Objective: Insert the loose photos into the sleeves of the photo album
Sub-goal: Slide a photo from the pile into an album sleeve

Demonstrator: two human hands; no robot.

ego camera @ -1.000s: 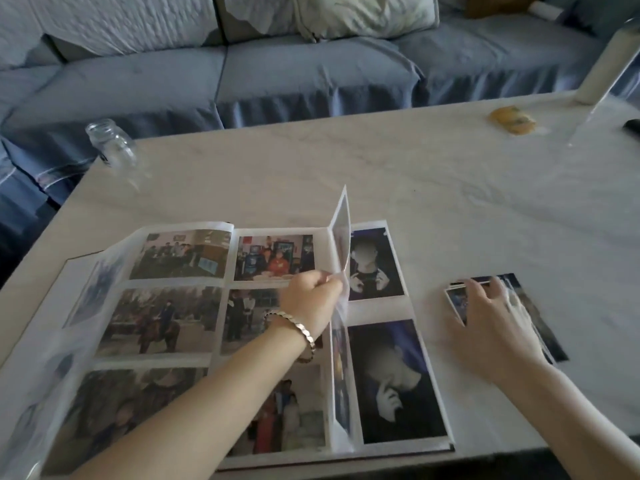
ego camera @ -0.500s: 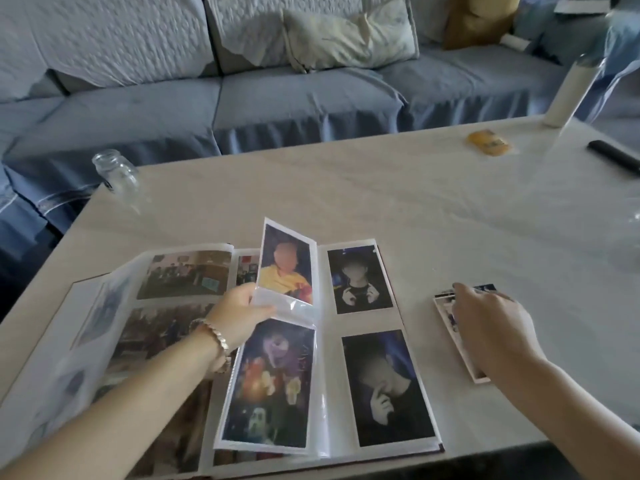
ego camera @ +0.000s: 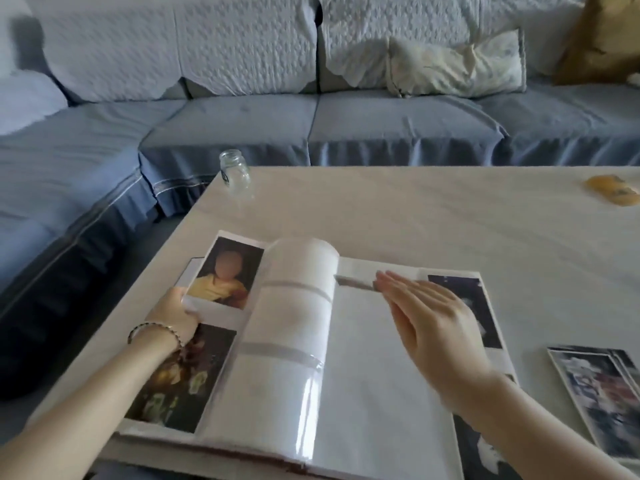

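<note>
Now the album (ego camera: 363, 382) lies open on the near desk (ego camera: 415, 216), its spine running away from us, with empty sleeves (ego camera: 294, 306) facing up in the middle. The photos (ego camera: 595, 386) sit stacked on the desk just past the album's right edge, their long axis pointing away from us and leaning a little left. They lie right of both hands. The right hand (ego camera: 436, 327) is much nearer, and the left hand (ego camera: 175, 315) is across the whole album from them.

The right hand is flat, fingers straight and together, on or just over the blank right side; we cannot tell which. The left hand grips the outer edge of the left page (ego camera: 214, 308).

A second ago the left hand held that page upright in mid-turn and the right hand rested on the photos. The page is now down, and the right hand has left the stack.
</note>
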